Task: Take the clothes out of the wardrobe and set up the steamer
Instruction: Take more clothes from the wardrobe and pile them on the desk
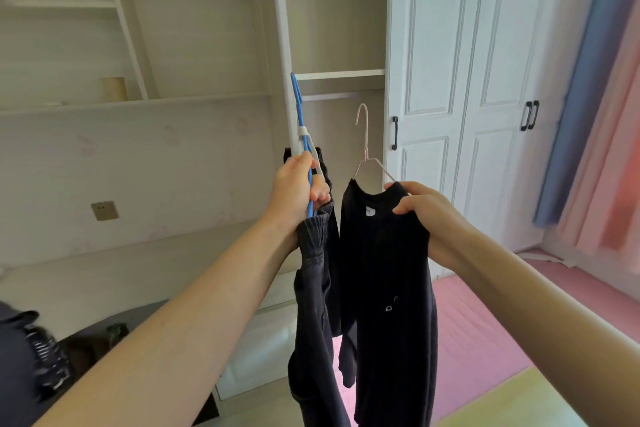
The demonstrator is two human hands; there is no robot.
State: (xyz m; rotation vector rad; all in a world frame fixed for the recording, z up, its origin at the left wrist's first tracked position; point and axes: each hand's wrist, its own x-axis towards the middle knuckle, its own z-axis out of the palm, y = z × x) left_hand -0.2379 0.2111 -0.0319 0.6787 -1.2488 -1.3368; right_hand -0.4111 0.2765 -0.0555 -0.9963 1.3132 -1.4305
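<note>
Two dark garments hang in front of an open wardrobe (339, 74), one in each of a person's bare hands, in the single head-worn view. The left hand (298, 187) is curled round the blue plastic hanger (300, 114), which is seen edge-on with its long axis close to upright and its top leaning slightly left across the wardrobe's white post; grey-black elastic-waisted trousers (313, 288) drop straight down from that grip. Just to the right, the right hand (426, 211) pinches the shoulder of a black long-sleeved top (384, 270), fingers folded over the cloth and the arm of the pale wire hanger (363, 135), whose hook stands free and points up, below the level of the clothes rail (343, 95). Both garments hang close side by side, long axes vertical, out in front of the wardrobe, so the taking-out appears done for these two. No steamer shows anywhere in the view, and which way it lies from either hand cannot be told; the coming move probably means carrying both hangers upright and away from the open compartment.
</note>
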